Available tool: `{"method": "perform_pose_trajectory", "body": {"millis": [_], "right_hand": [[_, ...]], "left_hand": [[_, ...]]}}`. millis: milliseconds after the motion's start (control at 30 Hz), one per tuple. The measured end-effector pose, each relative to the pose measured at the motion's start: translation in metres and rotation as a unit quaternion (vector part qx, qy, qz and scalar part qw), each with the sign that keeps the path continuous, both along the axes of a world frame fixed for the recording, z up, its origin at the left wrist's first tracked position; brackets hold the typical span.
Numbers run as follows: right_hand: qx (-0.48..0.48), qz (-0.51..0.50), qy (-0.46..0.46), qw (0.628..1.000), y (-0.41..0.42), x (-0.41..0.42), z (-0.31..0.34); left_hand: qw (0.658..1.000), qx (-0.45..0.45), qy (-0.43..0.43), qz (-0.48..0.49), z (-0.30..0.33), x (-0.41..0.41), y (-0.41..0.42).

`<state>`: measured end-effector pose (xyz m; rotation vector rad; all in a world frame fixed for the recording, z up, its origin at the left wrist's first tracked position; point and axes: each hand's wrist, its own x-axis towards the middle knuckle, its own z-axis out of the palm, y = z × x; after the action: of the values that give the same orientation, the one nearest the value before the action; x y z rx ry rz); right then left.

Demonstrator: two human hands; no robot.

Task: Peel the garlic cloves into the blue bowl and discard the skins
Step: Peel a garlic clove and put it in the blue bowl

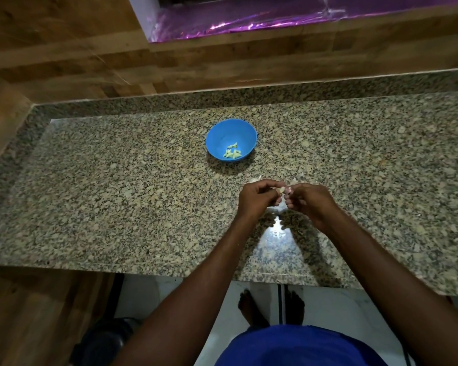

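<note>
Both grips pinch one clove (283, 191) above the surface (117, 207): left hand (257, 198) holds, right hand (307, 200) works the skin. Clove likely small, firm, slippery; skin papery. Bowl (217, 133) beyond holds peeled cloves (232, 151).

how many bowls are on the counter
1. The blue bowl sits on the granite counter, beyond both hands, with peeled garlic cloves in it. No other bowl shows.
</note>
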<state>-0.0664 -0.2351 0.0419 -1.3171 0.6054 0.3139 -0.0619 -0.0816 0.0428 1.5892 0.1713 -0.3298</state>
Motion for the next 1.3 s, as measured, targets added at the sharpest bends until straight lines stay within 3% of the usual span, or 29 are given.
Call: {"method": "perform_pose_trajectory", "body": {"millis": [500, 900, 1167, 1300], "right_hand": [[-0.077, 0.057, -0.058, 0.994, -0.015, 0.002, -0.007], [-0.007, 0.042, 0.031, 0.999, -0.028, 0.018, -0.013], [-0.084, 0.038, 0.042, 0.995, -0.021, 0.025, -0.013], [-0.063, 0.042, 0.039, 0.996, -0.021, 0.024, -0.014]], "left_hand": [[0.999, -0.006, 0.026, -0.028, -0.005, 0.014, -0.008], [0.999, 0.009, 0.003, -0.031, -0.014, 0.024, -0.017], [0.998, 0.042, 0.017, -0.033, -0.026, 0.025, -0.02], [0.998, 0.04, 0.017, -0.046, -0.023, 0.026, -0.02]]}}
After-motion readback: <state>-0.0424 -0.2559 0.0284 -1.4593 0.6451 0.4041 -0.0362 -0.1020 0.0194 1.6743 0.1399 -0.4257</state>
